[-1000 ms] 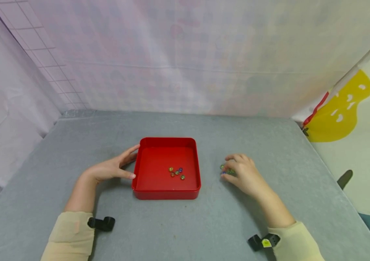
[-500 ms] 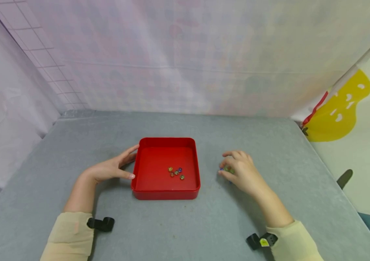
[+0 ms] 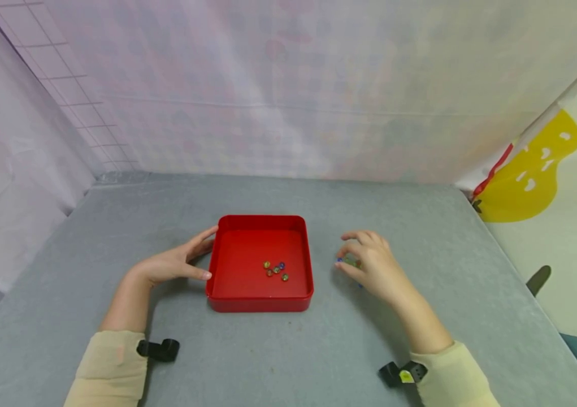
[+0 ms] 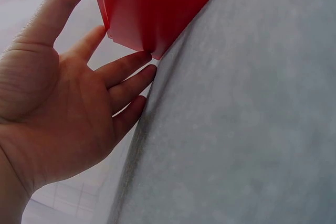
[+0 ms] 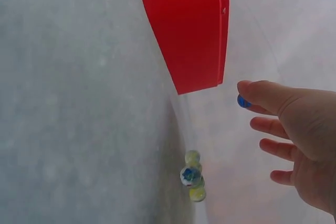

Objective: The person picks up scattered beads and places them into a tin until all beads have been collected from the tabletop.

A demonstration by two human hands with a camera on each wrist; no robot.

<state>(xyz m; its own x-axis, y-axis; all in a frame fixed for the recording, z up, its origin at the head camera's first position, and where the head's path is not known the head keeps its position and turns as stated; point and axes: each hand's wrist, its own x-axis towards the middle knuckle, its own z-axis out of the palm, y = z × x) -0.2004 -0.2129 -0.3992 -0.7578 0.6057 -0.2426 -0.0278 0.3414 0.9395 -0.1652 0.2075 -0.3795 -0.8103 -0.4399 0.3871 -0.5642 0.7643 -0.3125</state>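
My right hand (image 3: 376,270) pinches a blue marble (image 5: 243,101) between thumb and forefinger, its other fingers loosely spread. It is raised above the table, right of a square red tray (image 3: 260,304). Below it several loose marbles lie on the table: a blue-and-white one (image 5: 190,176) and yellowish ones (image 5: 197,194), partly hidden by the hand in the head view. Several more marbles (image 3: 276,270) rest on the tray floor. My left hand (image 3: 173,264) touches the tray's left side with thumb and extended fingertips, the palm standing apart from the wall (image 4: 152,9).
A grey cloth-covered table (image 3: 257,362) carries the tray. White curtains (image 3: 288,102) enclose the back and left. On the right hangs a pale sheet with a yellow printed shape (image 3: 527,175). Each wrist wears a black camera (image 3: 158,349).
My right hand has shifted left toward the tray and slightly farther from the body, carrying the blue marble away from the loose ones. The left hand and tray hold still.
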